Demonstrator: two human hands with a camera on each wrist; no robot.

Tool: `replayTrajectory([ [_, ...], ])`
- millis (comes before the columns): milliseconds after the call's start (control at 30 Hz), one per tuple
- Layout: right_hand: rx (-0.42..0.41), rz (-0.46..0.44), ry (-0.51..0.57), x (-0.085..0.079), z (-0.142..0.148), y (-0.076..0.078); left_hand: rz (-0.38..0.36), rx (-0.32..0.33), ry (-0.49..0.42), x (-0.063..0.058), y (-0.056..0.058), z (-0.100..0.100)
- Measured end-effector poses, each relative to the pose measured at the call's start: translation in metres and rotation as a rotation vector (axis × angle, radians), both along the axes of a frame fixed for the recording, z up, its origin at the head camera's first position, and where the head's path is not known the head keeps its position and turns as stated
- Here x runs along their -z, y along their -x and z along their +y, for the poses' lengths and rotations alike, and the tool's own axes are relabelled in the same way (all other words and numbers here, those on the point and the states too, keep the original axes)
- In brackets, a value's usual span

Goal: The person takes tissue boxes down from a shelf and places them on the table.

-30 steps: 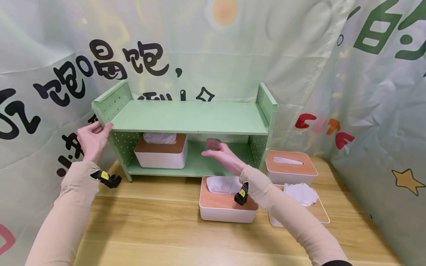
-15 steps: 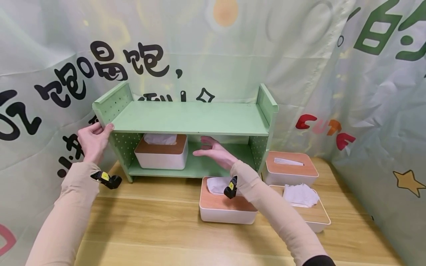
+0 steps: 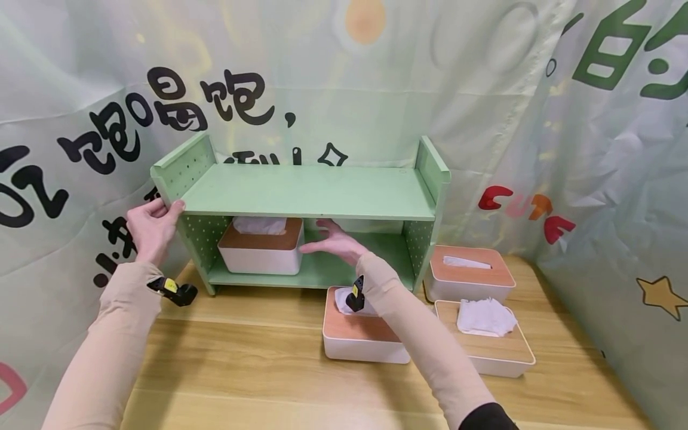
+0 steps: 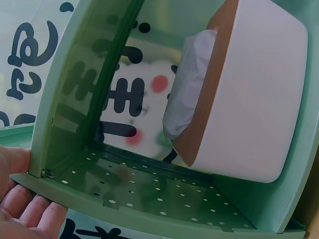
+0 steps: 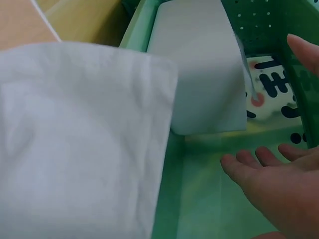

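Observation:
A green two-tier shelf stands on the table. My left hand grips the front edge of its left side panel; in the left wrist view the thumb and fingers lie on either side of that green panel. On the lower tier, toward the left, sits a white tissue box with a brown wooden lid and tissue poking out. My right hand reaches into the lower tier just right of this box, fingers spread and holding nothing. In the right wrist view its fingertips are apart from the box's end wall.
In front of the shelf stands another tissue box, partly behind my right sleeve. To the right are a tissue box with a pinkish lid and one with a light wood lid. Printed cloth hangs behind.
My right hand has moved left inside the lower tier, closer to the tissue box there. The left hand keeps its grip on the side panel, and the boxes stay where they were.

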State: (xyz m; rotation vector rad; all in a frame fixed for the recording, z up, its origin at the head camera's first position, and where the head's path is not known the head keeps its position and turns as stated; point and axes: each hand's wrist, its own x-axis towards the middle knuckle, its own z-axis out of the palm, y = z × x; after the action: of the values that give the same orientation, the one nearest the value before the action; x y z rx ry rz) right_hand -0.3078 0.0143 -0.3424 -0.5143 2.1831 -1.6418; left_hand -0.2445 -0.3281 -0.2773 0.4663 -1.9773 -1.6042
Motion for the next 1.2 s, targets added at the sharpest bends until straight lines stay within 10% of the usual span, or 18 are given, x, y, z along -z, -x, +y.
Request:
replayTrajectory([
  [1200, -0.003, 0.079, -0.145, 0.030, -0.047, 0.019, 0.027, 0.008, -0.027, 0.000, 0.000, 0.002],
])
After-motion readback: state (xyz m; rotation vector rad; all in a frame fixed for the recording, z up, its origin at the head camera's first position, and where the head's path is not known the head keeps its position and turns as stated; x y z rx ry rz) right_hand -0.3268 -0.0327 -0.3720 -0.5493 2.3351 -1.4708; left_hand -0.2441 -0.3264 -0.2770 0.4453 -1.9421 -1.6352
